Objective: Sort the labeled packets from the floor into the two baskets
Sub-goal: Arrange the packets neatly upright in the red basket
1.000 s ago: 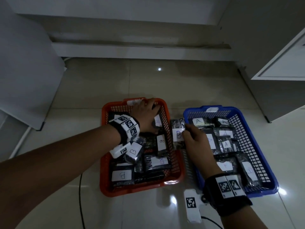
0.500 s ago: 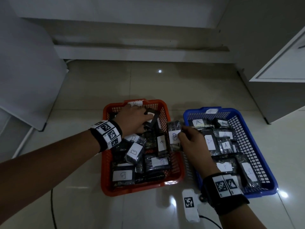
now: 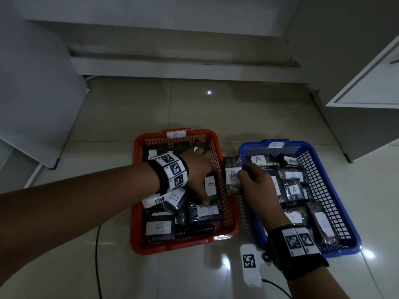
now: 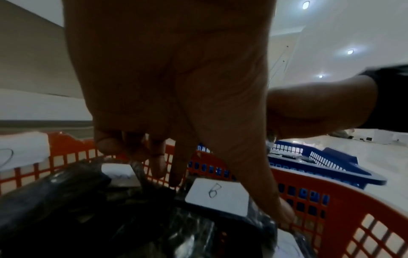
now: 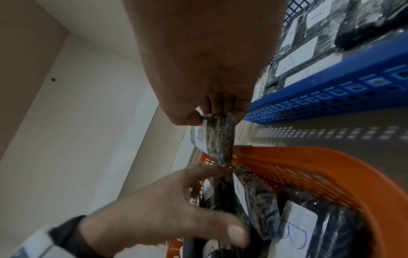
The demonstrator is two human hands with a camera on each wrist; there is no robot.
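Note:
The orange basket [image 3: 183,244], tagged B, holds several dark packets with white B labels. The blue basket [image 3: 343,249] on the right holds several A packets. My left hand [image 3: 199,173] is inside the orange basket with fingers loose and spread; its thumb touches a B packet [image 3: 205,210]. In the left wrist view that left hand [image 4: 176,165] hangs over a B label [image 4: 217,193] and holds nothing. My right hand [image 3: 246,175] pinches a B packet [image 3: 232,175] upright over the gap between the baskets. The right wrist view shows this held packet [image 5: 220,139] just above the orange rim [image 5: 309,157].
A white tagged device [image 3: 250,264] with a cable lies on the tiled floor in front of the baskets. A black cable [image 3: 98,255] runs left of the orange basket. A white cabinet [image 3: 367,83] stands at right, a white panel [image 3: 32,104] at left, a low ledge [image 3: 172,65] behind.
My left hand drew back from the far end of the orange basket to its middle, leaving a packet there. My right hand kept the B packet between the baskets.

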